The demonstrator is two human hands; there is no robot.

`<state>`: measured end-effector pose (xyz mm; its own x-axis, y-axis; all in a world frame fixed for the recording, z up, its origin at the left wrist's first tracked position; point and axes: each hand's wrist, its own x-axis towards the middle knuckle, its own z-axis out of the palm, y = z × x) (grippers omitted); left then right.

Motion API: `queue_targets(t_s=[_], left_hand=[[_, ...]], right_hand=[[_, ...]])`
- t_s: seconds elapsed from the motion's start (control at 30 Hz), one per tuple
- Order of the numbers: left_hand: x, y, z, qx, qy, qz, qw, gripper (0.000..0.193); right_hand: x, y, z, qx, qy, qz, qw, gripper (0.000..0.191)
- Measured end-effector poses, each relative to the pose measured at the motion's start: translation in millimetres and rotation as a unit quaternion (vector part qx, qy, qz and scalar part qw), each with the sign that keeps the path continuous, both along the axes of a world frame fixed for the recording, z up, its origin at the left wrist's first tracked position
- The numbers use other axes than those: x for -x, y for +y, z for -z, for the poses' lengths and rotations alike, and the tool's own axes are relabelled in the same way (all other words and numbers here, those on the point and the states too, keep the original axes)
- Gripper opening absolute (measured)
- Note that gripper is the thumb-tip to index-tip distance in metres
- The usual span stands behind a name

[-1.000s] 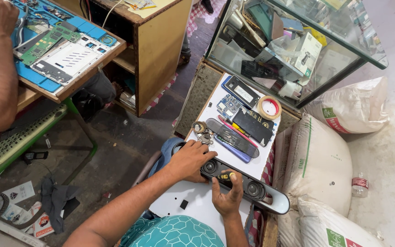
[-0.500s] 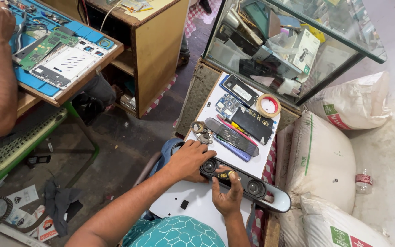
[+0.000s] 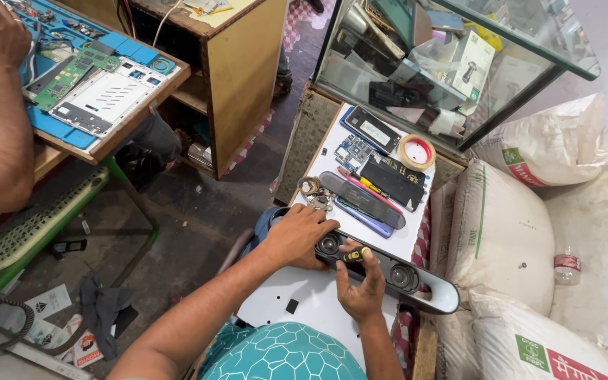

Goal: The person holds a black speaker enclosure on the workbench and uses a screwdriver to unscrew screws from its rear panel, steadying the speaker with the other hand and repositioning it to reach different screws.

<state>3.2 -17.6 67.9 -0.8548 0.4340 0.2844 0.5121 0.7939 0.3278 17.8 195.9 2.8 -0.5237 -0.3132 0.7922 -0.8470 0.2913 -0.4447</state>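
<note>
Both forearms were left bare to the elbow, with no rings, watch or bracelet seen on the left hand or right hand. A teal garment, patterned with thin pale polygon lines, was worn.
</note>
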Motion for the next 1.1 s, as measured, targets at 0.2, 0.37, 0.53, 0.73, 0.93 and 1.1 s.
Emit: queue_targets(t_s=[0.2, 0.37, 0.53, 0.73, 0.93, 1.1], left_hand=[[3, 1, 3, 0.005, -0.003, 0.005, 1.0, 0.091], [2, 0, 8, -0.009, 0.007, 0.0, 1.0, 0.089], [2, 0, 14, -0.013, 0.026, 0.002, 1.0, 0.087], [-3, -5, 13, -0.015, 0.042, -0.002, 0.999, 0.084], [-7, -6, 11, -0.005, 0.046, -0.011, 0.999, 0.083], [-5, -5, 15, 0.001, 0.045, -0.009, 0.999, 0.082]], right_hand=[[-1, -4, -7, 0.012, -0.012, 0.013, 1.0, 0.07], [-5, -6, -8, 0.021, -0.026, -0.001, 0.999, 0.066], [-1, -1, -3, 0.01, -0.013, 0.029, 0.999, 0.067], [-2, -1, -2, -0.033, 0.038, 0.091, 0.995, 0.068], [1, -2, 11, -0.024, 0.024, 0.094, 0.995, 0.07], [4, -1, 19, -0.002, -0.01, 0.039, 0.999, 0.071]])
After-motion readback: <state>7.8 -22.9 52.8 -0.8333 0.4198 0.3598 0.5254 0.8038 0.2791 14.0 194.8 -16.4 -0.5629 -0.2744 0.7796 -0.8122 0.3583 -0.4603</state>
